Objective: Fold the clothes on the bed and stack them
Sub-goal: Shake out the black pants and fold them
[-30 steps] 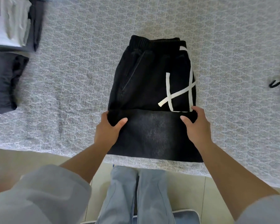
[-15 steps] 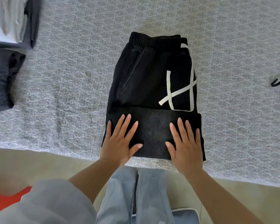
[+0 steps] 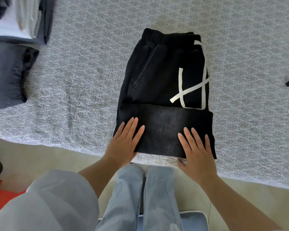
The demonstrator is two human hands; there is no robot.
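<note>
Now, looking down from my head, both palms lie flat, fingers straight: left hand (image 3: 123, 144) and right hand (image 3: 197, 152) press the folded hem of one pair of black trousers (image 3: 158, 77) at six o'clock on the bed (image 3: 90, 72), likely to set the crease. Two folded piles (image 3: 17, 19) wait at ten o'clock.

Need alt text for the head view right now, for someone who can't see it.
Both hands, left hand and right hand, lie flat with straight fingers on the folded-up lower part of black pants on a patterned bed. Folded clothes are stacked at far left.
</note>
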